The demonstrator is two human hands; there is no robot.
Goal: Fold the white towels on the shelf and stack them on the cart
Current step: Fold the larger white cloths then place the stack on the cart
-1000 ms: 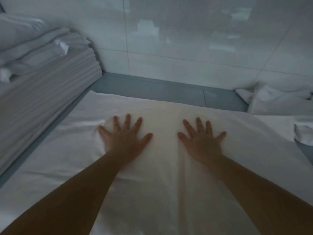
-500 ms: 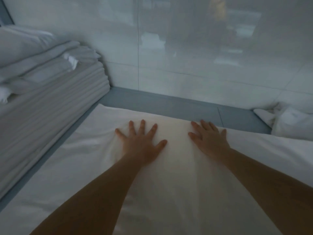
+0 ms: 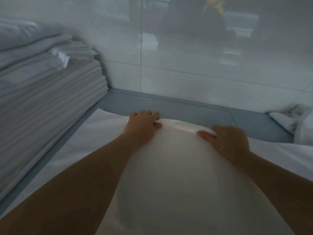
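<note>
**Both hands take the towel's far edge, ready to fold**

The left hand (image 3: 143, 124) sits at about eleven o'clock from the middle of the view, fingers curled over the far hem of the white towel (image 3: 169, 167) and thumb pressed on top, so a small ridge of cloth is pinched between them. The right hand (image 3: 228, 141), at about one o'clock, holds the same hem likewise: thumb laid flat on the upper side, fingers tucked out of sight beneath the edge. The hands are well apart along the hem, which I judge is meant to keep the edge straight as it is drawn toward the body for a fold.

The towel lies spread flat on the blue-grey shelf (image 3: 186, 106), running from the hands down to six o'clock. Flatness matters here, since a smooth base lets the fold land square.

Out at nine o'clock a stack of folded linens (image 3: 50, 99) rises against the tiled wall (image 3: 186, 65), kept beside the working area and not touching the spread towel, as far as I can tell. At three o'clock a crumpled towel (image 3: 291, 121) waits, apparently unfolded. The cart is not in view, so stacking still lies ahead.
</note>
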